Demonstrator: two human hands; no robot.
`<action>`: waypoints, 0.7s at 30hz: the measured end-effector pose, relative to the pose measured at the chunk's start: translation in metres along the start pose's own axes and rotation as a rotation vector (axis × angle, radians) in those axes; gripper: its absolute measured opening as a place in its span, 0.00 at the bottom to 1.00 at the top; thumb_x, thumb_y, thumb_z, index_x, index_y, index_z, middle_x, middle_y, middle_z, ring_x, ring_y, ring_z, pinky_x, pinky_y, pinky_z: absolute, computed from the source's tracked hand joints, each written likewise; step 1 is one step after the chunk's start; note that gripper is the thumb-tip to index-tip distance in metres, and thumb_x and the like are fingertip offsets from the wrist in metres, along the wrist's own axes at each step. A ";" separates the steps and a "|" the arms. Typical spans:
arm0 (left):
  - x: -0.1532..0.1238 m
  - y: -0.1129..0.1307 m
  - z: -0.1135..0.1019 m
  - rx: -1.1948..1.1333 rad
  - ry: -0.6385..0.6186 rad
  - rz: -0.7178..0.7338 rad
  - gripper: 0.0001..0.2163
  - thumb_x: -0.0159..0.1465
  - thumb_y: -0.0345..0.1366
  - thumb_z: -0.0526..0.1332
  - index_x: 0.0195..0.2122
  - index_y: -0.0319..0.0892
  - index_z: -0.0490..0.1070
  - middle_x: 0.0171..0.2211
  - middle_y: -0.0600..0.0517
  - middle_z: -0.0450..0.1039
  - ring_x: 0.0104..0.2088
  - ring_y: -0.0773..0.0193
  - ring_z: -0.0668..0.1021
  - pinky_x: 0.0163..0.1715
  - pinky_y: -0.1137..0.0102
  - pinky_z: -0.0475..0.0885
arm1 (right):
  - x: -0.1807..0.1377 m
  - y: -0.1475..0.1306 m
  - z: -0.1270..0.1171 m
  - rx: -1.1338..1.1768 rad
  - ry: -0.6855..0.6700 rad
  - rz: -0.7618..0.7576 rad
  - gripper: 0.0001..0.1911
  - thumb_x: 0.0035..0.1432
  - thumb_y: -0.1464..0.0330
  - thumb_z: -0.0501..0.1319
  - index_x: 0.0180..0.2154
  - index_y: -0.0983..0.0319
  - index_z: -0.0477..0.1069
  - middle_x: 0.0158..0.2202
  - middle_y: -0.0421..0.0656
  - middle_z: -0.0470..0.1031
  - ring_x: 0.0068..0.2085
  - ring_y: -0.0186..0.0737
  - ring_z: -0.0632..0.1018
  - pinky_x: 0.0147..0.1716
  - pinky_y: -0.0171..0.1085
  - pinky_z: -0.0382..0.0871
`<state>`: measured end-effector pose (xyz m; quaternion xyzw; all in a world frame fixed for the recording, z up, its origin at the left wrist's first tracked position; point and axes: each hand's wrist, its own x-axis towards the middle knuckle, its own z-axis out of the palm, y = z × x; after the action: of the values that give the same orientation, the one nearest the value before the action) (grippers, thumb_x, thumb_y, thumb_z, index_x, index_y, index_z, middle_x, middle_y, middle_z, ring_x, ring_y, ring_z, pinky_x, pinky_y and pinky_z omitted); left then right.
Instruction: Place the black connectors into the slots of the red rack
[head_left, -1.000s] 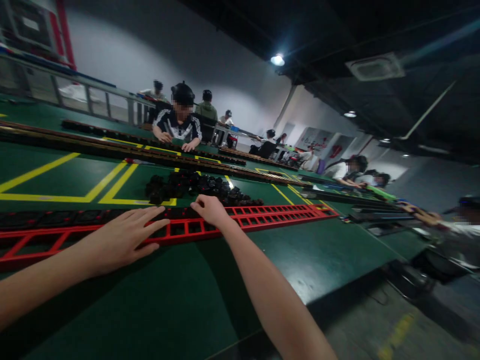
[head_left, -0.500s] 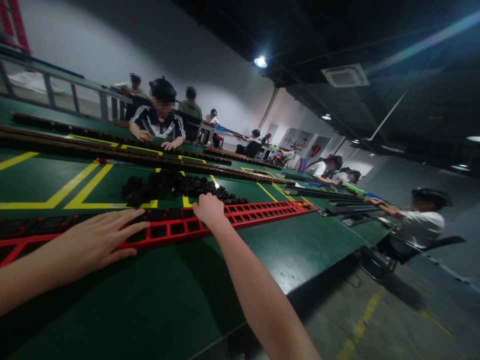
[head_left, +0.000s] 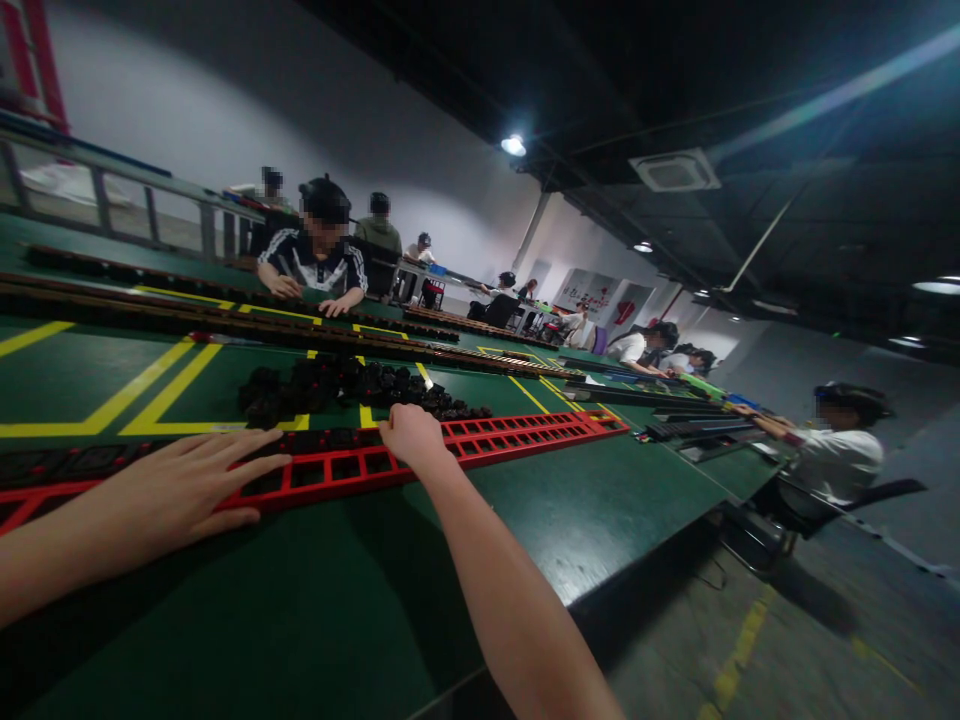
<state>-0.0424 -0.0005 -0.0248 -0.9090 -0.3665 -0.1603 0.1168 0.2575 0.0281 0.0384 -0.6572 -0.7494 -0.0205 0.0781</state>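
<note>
A long red plastic frame [head_left: 517, 438] with two rows of square openings lies across the green table. Black square parts [head_left: 97, 460] fill openings of its far row, on the left side. My left hand [head_left: 180, 485] rests over the frame there, palm down, fingers stretched out and spread. Farther along, my right hand [head_left: 414, 437] is at the far row with its fingers curled closed. Its fingertips are hidden, so whatever they grip cannot be made out. Just beyond the frame sits a loose pile of small black parts [head_left: 337, 385].
Long brown-black strips [head_left: 172, 312] run across the table behind the pile. Dark strips [head_left: 697, 420] lie at the far right end. A person [head_left: 319, 255] sits across the table, and another person [head_left: 832, 445] sits on the right. Yellow tape [head_left: 161, 385] marks the tabletop.
The head view has shifted slightly, so the table and frame appear a little lower. Both hands keep nearly the same places on the frame.
</note>
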 end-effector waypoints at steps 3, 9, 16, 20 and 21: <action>0.001 -0.010 0.000 0.008 -0.042 0.010 0.21 0.65 0.48 0.58 0.60 0.55 0.71 0.65 0.48 0.63 0.61 0.45 0.71 0.58 0.51 0.67 | 0.002 0.000 0.005 0.023 0.057 0.005 0.16 0.65 0.60 0.52 0.44 0.62 0.73 0.45 0.53 0.79 0.44 0.52 0.81 0.41 0.45 0.74; -0.009 -0.021 -0.010 -0.011 0.015 -0.018 0.20 0.66 0.47 0.59 0.60 0.59 0.70 0.65 0.54 0.63 0.61 0.53 0.72 0.60 0.57 0.65 | 0.003 -0.012 0.008 0.016 0.068 -0.029 0.14 0.67 0.63 0.51 0.43 0.61 0.73 0.44 0.51 0.79 0.42 0.48 0.81 0.40 0.42 0.73; -0.012 -0.024 -0.023 0.038 -0.016 -0.023 0.19 0.67 0.43 0.59 0.59 0.56 0.71 0.66 0.52 0.63 0.58 0.51 0.74 0.59 0.55 0.65 | 0.001 -0.025 0.012 -0.009 0.075 -0.081 0.16 0.68 0.61 0.51 0.46 0.62 0.72 0.46 0.51 0.76 0.42 0.48 0.80 0.40 0.42 0.73; -0.004 -0.001 -0.043 0.082 -0.144 -0.010 0.22 0.65 0.40 0.59 0.59 0.39 0.69 0.68 0.40 0.57 0.65 0.47 0.65 0.63 0.56 0.59 | -0.001 -0.034 0.002 -0.042 0.041 -0.026 0.15 0.68 0.62 0.51 0.46 0.62 0.72 0.47 0.51 0.76 0.46 0.48 0.79 0.44 0.42 0.71; -0.001 0.004 -0.046 0.083 -0.153 -0.020 0.23 0.66 0.40 0.59 0.60 0.37 0.68 0.69 0.38 0.55 0.66 0.47 0.63 0.64 0.56 0.58 | -0.001 -0.035 0.000 -0.056 0.033 -0.015 0.15 0.69 0.62 0.51 0.46 0.62 0.72 0.47 0.52 0.76 0.46 0.48 0.79 0.44 0.42 0.70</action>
<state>-0.0499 -0.0198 0.0171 -0.9093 -0.3898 -0.0761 0.1242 0.2226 0.0223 0.0413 -0.6529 -0.7522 -0.0532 0.0718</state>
